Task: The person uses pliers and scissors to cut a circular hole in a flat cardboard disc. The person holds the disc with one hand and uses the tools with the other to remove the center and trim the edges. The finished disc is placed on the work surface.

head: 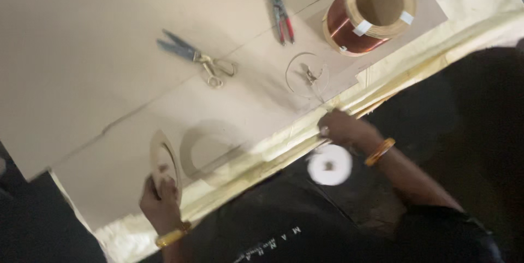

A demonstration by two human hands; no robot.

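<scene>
Cardboard ring (164,160) is held upright at the near edge of the table (82,50) by the left hand (160,203), fingers closed around its lower rim. Beside it, the right hand (341,128) is curled at the table edge — its grasp cannot be told — just above a white tape roll (329,164). Scissors (196,57), pliers (281,13) and a copper wire coil (368,12) lie farther back.

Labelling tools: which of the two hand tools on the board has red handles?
The pliers, lying beside the copper wire coil. The scissors farther left have blue-grey blades and pale metal loop handles, no red.
</scene>
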